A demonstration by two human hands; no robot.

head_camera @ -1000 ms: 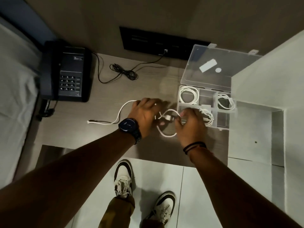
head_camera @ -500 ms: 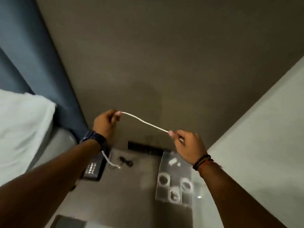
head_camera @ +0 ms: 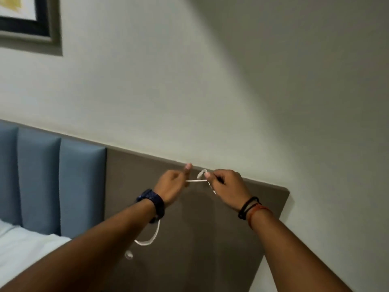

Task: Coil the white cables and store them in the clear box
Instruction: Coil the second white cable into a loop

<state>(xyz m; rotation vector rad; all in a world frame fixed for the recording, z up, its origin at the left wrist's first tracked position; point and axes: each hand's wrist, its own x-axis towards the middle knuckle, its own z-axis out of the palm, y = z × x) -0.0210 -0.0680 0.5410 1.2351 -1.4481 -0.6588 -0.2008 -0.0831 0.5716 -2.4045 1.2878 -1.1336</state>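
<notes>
A thin white cable (head_camera: pixel 196 180) is stretched between both my hands, held up in front of the brown wall panel. My left hand (head_camera: pixel 171 183) grips one part of it, thumb raised, and the cable's free end with its plug hangs below my left wrist. My right hand (head_camera: pixel 226 184) pinches the cable where it bends into a small loop above the fingers. The two hands are close together. The clear box and the table are out of view.
A brown wall panel (head_camera: pixel 210 239) fills the space behind my hands. A blue padded headboard (head_camera: pixel 52 182) and white bedding (head_camera: pixel 25 249) lie at the left. A dark picture frame (head_camera: pixel 27 22) hangs at the top left.
The view has tilted up further, so the table and box have left the frame. My hands have come closer together, and a small loop has formed at my right hand.
</notes>
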